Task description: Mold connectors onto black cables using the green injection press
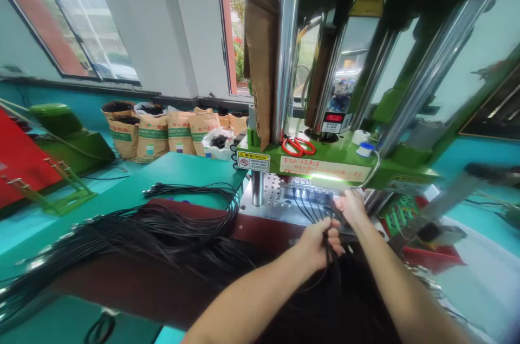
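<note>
My left hand is closed around a bunch of thin black cables. From that fist the cables fan out to a metal mould on the bed of a green press, and their loose ends hang below it. Just right of it, my right hand reaches to the right part of the mould under the press's upper plate. Its fingers are bent together at the mould's edge, and what they pinch is hidden. A light strip shines above the mould.
Black cables with metal ends lie heaped on the left over a green table. Red-handled scissors and a blue-and-white spool sit on the press plate. Steel columns rise around the work area. Paper sacks line the wall.
</note>
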The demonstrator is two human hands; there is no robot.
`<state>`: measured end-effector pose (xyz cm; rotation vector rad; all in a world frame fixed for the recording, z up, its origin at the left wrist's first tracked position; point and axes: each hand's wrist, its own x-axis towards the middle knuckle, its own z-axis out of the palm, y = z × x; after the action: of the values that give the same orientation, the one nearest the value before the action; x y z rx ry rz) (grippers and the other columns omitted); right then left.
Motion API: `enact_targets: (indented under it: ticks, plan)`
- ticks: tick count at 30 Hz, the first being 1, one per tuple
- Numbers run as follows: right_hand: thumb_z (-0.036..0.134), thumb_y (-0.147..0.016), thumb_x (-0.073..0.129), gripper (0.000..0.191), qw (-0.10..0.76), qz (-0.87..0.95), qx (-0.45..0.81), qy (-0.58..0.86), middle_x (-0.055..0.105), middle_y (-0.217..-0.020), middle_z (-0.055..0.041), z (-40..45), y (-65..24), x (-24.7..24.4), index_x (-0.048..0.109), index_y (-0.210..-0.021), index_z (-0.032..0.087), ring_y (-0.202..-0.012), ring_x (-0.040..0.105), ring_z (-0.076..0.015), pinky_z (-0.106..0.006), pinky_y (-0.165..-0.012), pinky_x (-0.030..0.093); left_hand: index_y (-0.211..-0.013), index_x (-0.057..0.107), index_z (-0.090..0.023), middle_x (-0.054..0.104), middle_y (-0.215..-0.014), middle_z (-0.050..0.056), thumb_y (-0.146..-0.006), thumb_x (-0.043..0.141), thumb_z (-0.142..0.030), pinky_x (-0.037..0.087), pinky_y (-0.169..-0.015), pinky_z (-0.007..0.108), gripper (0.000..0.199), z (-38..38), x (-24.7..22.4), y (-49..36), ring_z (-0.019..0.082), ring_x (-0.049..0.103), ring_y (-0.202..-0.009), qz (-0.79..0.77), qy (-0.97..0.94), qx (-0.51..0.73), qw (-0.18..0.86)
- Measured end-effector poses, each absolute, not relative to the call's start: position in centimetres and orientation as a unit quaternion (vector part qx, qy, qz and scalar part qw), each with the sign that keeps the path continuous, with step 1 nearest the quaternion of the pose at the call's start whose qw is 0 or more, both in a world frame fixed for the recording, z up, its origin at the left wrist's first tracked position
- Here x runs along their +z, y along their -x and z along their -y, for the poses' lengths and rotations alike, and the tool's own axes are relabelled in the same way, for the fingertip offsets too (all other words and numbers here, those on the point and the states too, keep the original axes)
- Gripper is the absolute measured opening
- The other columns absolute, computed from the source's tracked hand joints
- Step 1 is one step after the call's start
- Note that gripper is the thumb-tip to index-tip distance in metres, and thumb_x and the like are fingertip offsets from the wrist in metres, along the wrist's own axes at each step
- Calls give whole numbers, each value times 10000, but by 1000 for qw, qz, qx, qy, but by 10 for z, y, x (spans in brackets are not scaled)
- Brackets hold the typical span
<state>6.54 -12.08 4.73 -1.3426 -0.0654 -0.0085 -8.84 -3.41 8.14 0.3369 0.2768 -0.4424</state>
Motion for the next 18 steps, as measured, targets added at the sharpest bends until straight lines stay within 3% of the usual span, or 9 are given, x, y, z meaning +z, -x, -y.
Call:
enact_targets:
  ticks: [3,9,15,18]
  plan:
    - [342,-699,599,208,788,29,-23,614,445,-454,79,121,-51,51,504,-682,158,-268,335,-39,-151,-240,198,-698,460,-117,210,-434,-87,-888,312,-245,118,-350,121,272,36,83,108,17,195,-317,-149,-134,-219,955]
    - [381,-567,611,253,785,13,-46,617,474,-498,42,116,-28,63,497,-643,168,-309,397,-69,-160,-245,156,-697,467,-116,146,-471,-92,-863,367,-235,72,-356,122,228,31,77,164,18,152,-338,-131,-106,-249,954]
    - [373,-593,561,196,723,57,1,688,418,-466,39,103,-6,61,481,-644,202,-328,352,-95,-213,-287,232,-674,498,-126,155,-469,-82,-801,464,-211,93,-369,133,157,29,82,204,30,138,-369,-77,-107,-268,954]
    - [381,-575,577,206,667,102,20,737,400,-466,18,97,-2,59,434,-596,235,-370,385,-143,-269,-319,311,-657,551,-155,206,-438,-53,-771,504,-233,53,-366,180,146,27,87,229,54,148,-361,-19,-211,-293,932]
